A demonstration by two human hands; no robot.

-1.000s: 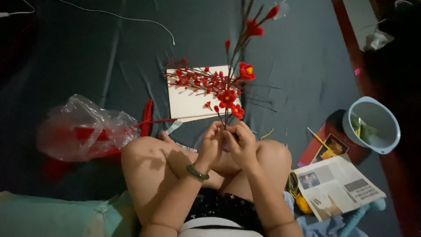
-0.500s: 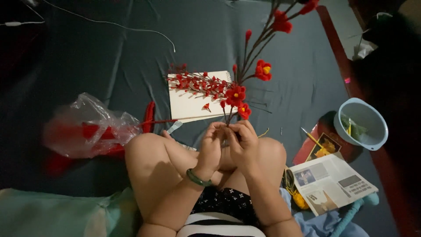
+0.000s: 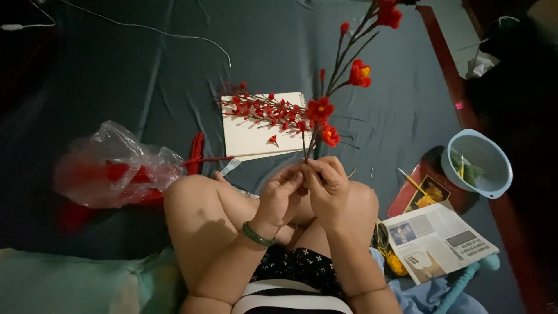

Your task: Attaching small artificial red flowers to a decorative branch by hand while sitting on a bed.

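I sit cross-legged on a dark cloth. My left hand [image 3: 281, 193], with a green bangle on the wrist, and my right hand [image 3: 329, 186] meet in front of my knees, both pinching the lower end of a stem of red artificial flowers [image 3: 342, 87] that rises upright and leans to the right. Behind it a white spiral pad [image 3: 249, 136] lies flat, with several small red flower sprigs [image 3: 261, 109] laid across it.
A clear plastic bag [image 3: 116, 166] with red material lies left of my knee. A pale blue bowl [image 3: 478, 163], a folded newspaper [image 3: 439, 240] and a red card [image 3: 427, 187] lie on the right. A white cable [image 3: 145, 29] runs across the far cloth.
The view has shifted so the flower stem and bowl sit further right and higher. My hands stay closed around the stem's base, fingers working slightly.
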